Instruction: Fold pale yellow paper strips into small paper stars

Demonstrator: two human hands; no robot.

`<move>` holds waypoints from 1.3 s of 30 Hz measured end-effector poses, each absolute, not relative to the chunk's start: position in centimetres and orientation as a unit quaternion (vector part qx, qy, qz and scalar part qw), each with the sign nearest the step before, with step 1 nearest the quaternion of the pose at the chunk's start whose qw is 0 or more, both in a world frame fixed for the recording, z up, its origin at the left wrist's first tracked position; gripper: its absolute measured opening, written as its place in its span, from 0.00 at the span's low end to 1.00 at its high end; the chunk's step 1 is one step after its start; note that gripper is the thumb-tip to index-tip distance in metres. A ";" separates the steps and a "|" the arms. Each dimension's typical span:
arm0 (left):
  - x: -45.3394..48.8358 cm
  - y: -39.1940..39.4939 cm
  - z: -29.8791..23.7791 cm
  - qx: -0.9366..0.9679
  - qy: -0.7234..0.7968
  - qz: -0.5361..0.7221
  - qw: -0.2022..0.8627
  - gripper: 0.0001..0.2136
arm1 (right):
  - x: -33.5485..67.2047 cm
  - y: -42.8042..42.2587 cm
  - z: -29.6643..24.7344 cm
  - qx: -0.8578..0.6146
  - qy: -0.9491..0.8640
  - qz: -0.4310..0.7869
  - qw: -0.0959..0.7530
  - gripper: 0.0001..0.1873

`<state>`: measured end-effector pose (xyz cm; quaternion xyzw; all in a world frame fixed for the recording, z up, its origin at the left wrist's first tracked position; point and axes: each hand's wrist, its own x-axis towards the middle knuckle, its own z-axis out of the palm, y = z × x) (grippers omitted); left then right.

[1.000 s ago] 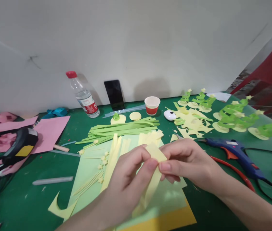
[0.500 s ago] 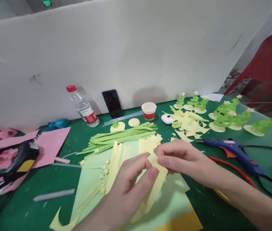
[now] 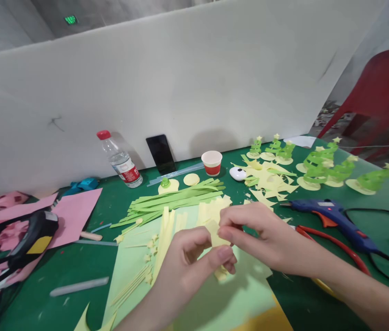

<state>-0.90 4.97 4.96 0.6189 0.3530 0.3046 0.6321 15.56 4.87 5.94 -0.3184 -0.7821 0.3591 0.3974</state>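
My left hand [image 3: 187, 266] and my right hand [image 3: 259, 234] meet over the middle of the green table [image 3: 59, 262], both pinched on a pale yellow paper strip [image 3: 215, 230]. The strip is bunched short between the fingers, with a small crumpled end below my left thumb. Under the hands lies a light green sheet [image 3: 215, 303] with cut yellow strips [image 3: 166, 230] and tiny yellow stars on it. A pile of green paper strips [image 3: 177, 197] lies just beyond.
A blue glue gun [image 3: 332, 218] and red-handled scissors [image 3: 335, 248] lie to the right. Several green paper trees [image 3: 321, 168] and yellow scraps [image 3: 270, 177] stand behind them. A water bottle [image 3: 120, 161], phone [image 3: 160, 154], paper cup [image 3: 211, 162] stand by the white board. Pink paper [image 3: 73, 209] and a black tool [image 3: 32, 234] lie left.
The long yellow strip that hung below my hands has been gathered up short between my fingers. My view has tilted up, showing more of the white board.
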 end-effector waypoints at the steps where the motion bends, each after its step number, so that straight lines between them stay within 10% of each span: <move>1: -1.0 5.0 5.0 0.614 0.353 0.303 0.638 0.18 | 15.6 5.0 6.0 -0.318 -0.780 0.365 0.395 0.17; 19: -1.0 4.9 6.3 0.760 0.346 0.351 0.424 0.17 | 16.2 5.1 6.3 -0.292 -0.744 0.438 0.411 0.17; 32: -1.2 5.0 6.5 0.753 0.351 0.341 0.440 0.17 | 16.0 4.9 5.5 -0.251 -0.584 0.648 0.419 0.17; 39: -1.6 5.2 6.3 0.750 0.339 0.280 0.494 0.08 | 16.5 4.9 6.1 -0.273 -0.653 0.534 0.462 0.16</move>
